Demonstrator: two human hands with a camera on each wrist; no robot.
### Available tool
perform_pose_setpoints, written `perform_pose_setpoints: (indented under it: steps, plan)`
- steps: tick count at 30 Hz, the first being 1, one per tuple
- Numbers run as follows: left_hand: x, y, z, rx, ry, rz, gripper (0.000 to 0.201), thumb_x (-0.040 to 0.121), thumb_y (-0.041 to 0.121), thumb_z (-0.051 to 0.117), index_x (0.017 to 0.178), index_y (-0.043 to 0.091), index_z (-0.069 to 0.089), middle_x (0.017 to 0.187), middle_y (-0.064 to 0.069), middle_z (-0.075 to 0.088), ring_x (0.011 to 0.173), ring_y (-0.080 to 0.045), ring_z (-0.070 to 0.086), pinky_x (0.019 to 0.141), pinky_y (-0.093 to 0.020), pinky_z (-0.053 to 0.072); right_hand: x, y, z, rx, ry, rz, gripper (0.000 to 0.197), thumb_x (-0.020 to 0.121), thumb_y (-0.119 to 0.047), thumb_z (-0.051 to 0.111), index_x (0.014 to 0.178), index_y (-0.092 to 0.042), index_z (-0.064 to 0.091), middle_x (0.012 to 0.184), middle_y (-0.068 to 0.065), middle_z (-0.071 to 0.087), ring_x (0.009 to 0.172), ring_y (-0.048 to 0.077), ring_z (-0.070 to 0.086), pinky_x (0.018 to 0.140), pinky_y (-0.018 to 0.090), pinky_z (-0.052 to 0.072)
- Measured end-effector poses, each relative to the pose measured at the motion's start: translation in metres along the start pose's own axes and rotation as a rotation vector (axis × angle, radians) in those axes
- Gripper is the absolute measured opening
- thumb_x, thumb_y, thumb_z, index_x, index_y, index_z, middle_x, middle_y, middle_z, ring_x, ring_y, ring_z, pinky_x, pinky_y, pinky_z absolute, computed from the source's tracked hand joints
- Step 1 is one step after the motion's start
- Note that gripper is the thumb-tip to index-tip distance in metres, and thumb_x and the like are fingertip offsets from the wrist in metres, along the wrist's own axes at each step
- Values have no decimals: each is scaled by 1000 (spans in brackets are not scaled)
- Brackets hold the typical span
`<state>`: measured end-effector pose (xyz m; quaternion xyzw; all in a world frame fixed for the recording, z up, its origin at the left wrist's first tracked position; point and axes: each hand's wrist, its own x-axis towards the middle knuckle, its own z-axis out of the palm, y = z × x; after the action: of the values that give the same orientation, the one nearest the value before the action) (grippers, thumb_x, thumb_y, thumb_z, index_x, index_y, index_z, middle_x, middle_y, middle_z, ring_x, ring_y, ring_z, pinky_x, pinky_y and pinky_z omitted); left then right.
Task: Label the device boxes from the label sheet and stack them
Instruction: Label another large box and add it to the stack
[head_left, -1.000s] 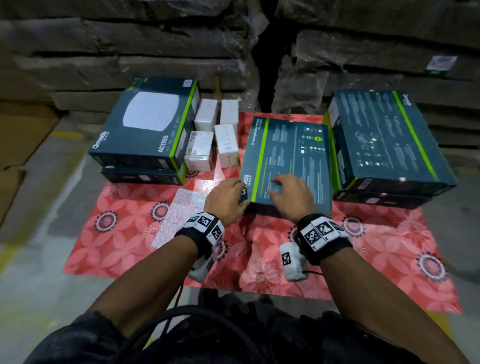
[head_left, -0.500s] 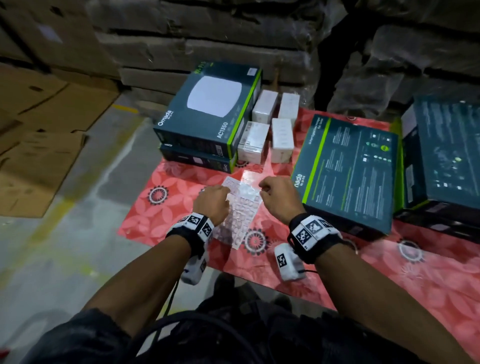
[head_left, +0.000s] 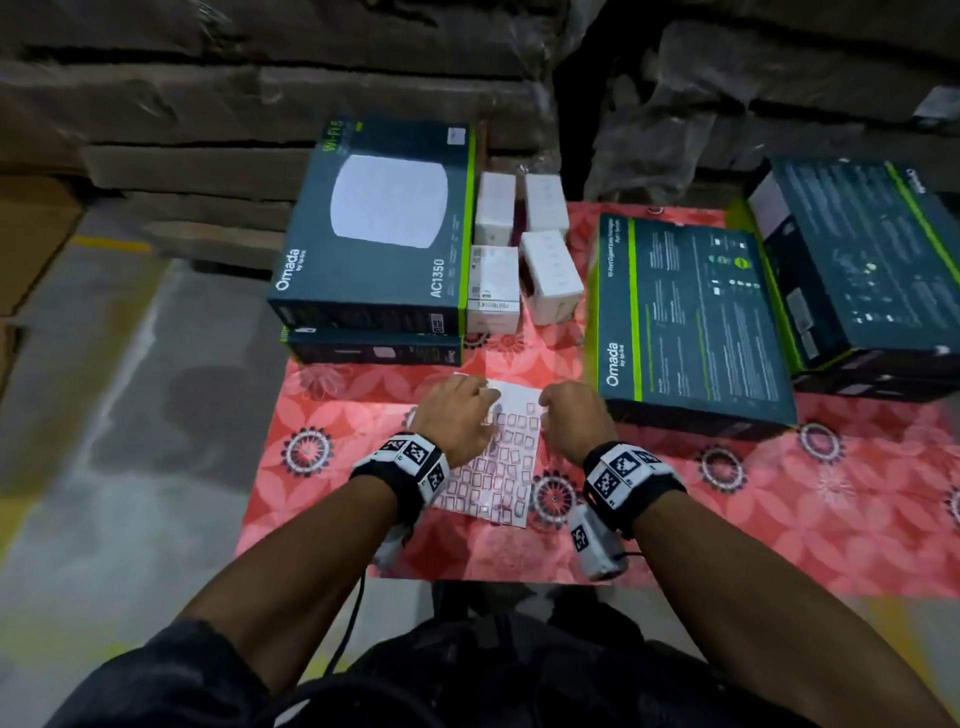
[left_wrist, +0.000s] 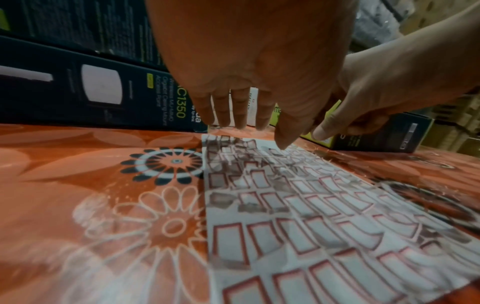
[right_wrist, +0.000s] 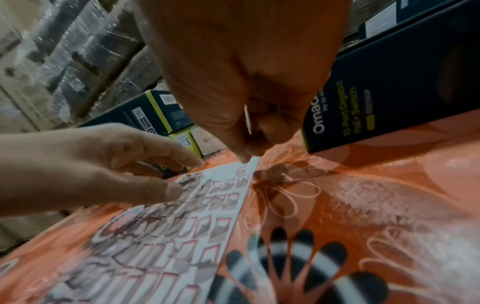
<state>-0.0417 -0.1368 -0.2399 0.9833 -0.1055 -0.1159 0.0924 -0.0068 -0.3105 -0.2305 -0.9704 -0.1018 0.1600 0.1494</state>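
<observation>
Broadly, the largest items are the device boxes: the Omada box lying back-side up (head_left: 696, 322) on the floral mat (head_left: 779, 509), to the right of the hands; a stack of like boxes at far right (head_left: 862, 260); and the AC1350 box (head_left: 374, 234) atop another at left. Rigid printed cartons, they look light enough to lift with two hands at opposite long edges; the glossy faces may slide on the mat. Four small white boxes (head_left: 524, 249) stand between the AC1350 box and the central carton.

Next in size, the label sheet (head_left: 498, 462) lies flat on the mat between the wrists. It is thin, limp and glossy; many cells are already empty. A label is best lifted by a nail at its corner while the other hand pins the sheet.

Smaller still, the left hand (head_left: 457, 415) rests on the sheet's upper part, fingers loosely extended, thumb tip (left_wrist: 284, 144) touching the sheet and grasping nothing. The right hand (head_left: 571, 421) is curled at the sheet's upper right corner, thumb and forefinger pressed together there; whether they pinch a label or the sheet edge cannot be told.

Compared with one second ago, both hands have left the central carton's near edge and now work on the sheet; half a second ago they were already there, and since then the view has swung right.
</observation>
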Motion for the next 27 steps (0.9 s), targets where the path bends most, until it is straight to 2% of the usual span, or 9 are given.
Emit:
perform_pose_setpoints:
  steps: [3,6,9,12,15,20,23,25,27]
  plan:
    - [6,1,0,8,0,56,55,95,46,49,143,21,39,148,-5,38,133,-23,36,107,-39,32,0,1,5,-6,24,17,16,93,-2,57,101,-7,70,107,11,66,96,31,63,81,37,52]
    - [11,5,1,11,5,86,52,95,47,45,140,21,43,146,-5,40,131,-24,37,106,-39,32,4,3,6,-25,25,-32,17,93,-11,63,109,-9,70,113,11,63,102,31,61,84,37,50]
    - [15,7,6,20,3,99,49,93,48,47,134,21,48,139,-6,45,125,-25,40,104,-39,35,8,5,5,-68,-25,-85,18,95,-15,62,109,-9,69,112,12,60,102,32,60,82,37,49]
    - [15,8,8,46,-19,89,45,90,50,49,125,22,54,131,-3,48,119,-23,42,99,-38,36,9,5,5,-109,-43,-119,14,95,-12,61,103,-8,71,108,11,58,99,32,60,79,36,47]
    - [14,9,9,57,-25,79,44,90,50,51,125,23,55,130,-2,48,119,-23,42,99,-37,35,7,4,6,-146,-49,-139,11,94,-7,59,95,-3,69,104,12,56,96,32,59,73,36,46]
    - [13,12,8,38,-31,61,38,91,46,53,121,23,57,130,-1,48,118,-23,43,98,-36,35,9,2,10,-201,1,-190,11,94,-4,58,96,-2,69,98,10,58,87,29,60,63,33,40]
    - [14,14,7,33,-26,50,35,93,43,51,121,23,60,129,-2,50,118,-24,45,97,-37,35,9,0,9,-225,4,-218,11,94,-4,57,92,-2,67,96,9,59,80,26,59,62,33,43]
    - [14,15,6,39,-17,46,31,94,39,52,119,24,61,128,-1,51,117,-24,46,96,-36,35,9,-1,6,-219,-7,-227,11,94,-1,55,92,-2,65,97,10,59,81,26,60,66,33,48]
    - [14,16,6,43,-10,47,27,93,37,53,116,25,62,126,0,52,115,-24,47,94,-36,36,8,-2,2,-217,-20,-228,10,93,0,53,95,-3,63,100,10,58,84,27,60,67,33,46]
